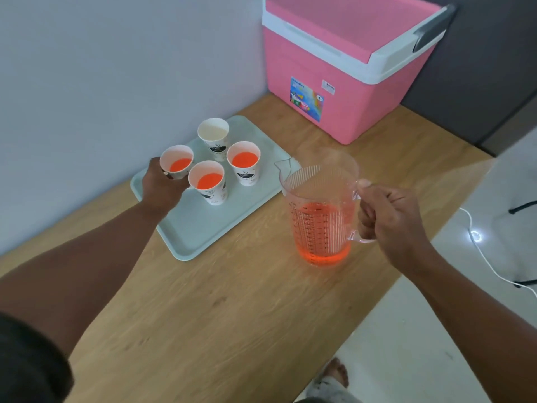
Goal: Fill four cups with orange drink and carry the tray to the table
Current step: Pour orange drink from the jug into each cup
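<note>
While three paper cups [243, 162] on the tray [203, 228] hold orange drink, the rearmost cup [213, 133] is empty; left hand [162, 189] grips one filled cup [176, 162], right hand [389, 216] clamps the pitcher [319, 210] handle beside the tray.

Left fingers: your left hand [162, 189] is covering the near side of the left cup [176, 162], so you are not seeing its fingertips or their contact.
Pitcher handle: your right hand [392, 225] is hiding most of the handle of the pitcher [321, 210].
Cup prints: the dark markings on the front cup [209, 182] are showing too small for you to read.
Cooler label: the text on the sticker of the pink cooler [343, 65] is reading as blur.
Cooler top: the upper frame edge is cutting off the lid.
Foot: the lower edge is cropping the foot [334, 376] on the floor.
Cable: the white cable [482, 254] is running out of the right edge.
</note>
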Motion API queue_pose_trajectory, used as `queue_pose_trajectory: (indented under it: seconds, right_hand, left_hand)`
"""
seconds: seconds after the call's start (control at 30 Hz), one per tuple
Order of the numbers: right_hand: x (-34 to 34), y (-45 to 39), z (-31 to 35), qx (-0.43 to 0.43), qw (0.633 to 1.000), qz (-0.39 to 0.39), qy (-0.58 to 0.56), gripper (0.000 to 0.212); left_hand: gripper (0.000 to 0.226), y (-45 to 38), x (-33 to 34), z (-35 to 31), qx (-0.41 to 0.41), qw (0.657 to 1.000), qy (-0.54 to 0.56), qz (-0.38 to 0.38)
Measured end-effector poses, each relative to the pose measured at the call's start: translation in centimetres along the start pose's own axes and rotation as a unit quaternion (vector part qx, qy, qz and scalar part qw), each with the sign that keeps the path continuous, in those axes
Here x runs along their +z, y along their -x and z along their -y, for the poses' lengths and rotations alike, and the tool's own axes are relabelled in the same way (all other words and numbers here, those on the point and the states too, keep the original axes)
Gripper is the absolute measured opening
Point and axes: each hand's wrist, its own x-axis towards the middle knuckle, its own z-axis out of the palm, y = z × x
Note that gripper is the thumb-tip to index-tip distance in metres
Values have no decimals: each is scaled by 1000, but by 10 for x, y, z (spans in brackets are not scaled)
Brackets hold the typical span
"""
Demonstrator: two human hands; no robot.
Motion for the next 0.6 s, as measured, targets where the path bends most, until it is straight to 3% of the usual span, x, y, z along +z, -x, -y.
queue_pose_trajectory:
  seconds: [0.33,0.5,0.6]
  right_hand:
    - [-9,-2,1,-4,1000,0,11,65]
    - [-13,-4,3,-4,1000,4,6,65]
    - [-14,-6,2,-1,1000,5,-4,63]
  left_hand:
    - [61,-4,6,-12,24,999,7,35]
    - [61,-5,-7,-7,7,992,51,113]
    - [57,-13,-25,-13,20,995,18,98]
